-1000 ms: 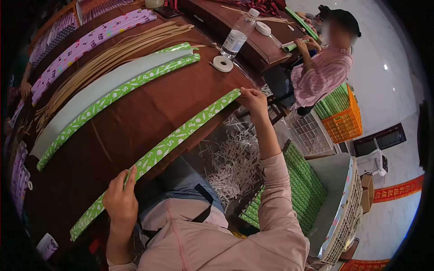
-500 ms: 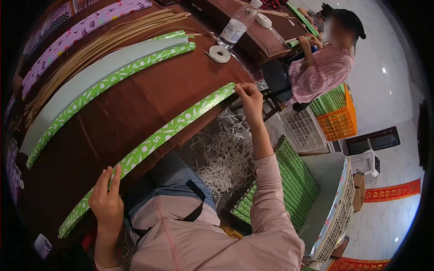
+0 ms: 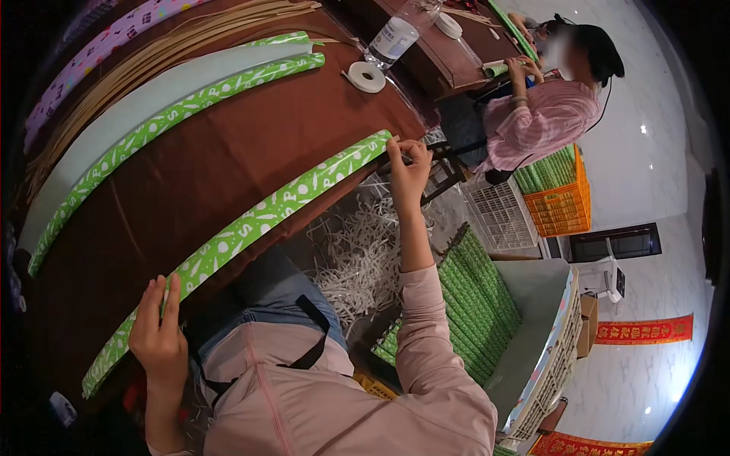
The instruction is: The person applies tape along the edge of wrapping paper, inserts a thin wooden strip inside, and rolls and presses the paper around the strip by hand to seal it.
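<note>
A long roll of green patterned wrapping paper (image 3: 266,209) lies slantwise along the front edge of the brown-covered table (image 3: 228,144). At its far right end, my right hand (image 3: 411,163) pinches the tip between thumb and fingers. My left hand (image 3: 160,334) rests on the roll near its lower left end, fingers stretched out across the paper. Beyond it lies a partly unrolled green sheet (image 3: 175,110), its pale underside facing up.
Thin brown strips (image 3: 198,45), a purple patterned roll (image 3: 99,68), white tape (image 3: 366,77) and a plastic bottle (image 3: 395,42) lie farther back. Shredded paper (image 3: 353,254) covers the floor beside a crate of green rolls (image 3: 471,304). A co-worker (image 3: 540,114) sits at the right.
The view has shifted slightly, so most things appear a little farther left. Both hands stay at the same places on the roll; my right-hand fingers have shifted slightly at its end.
</note>
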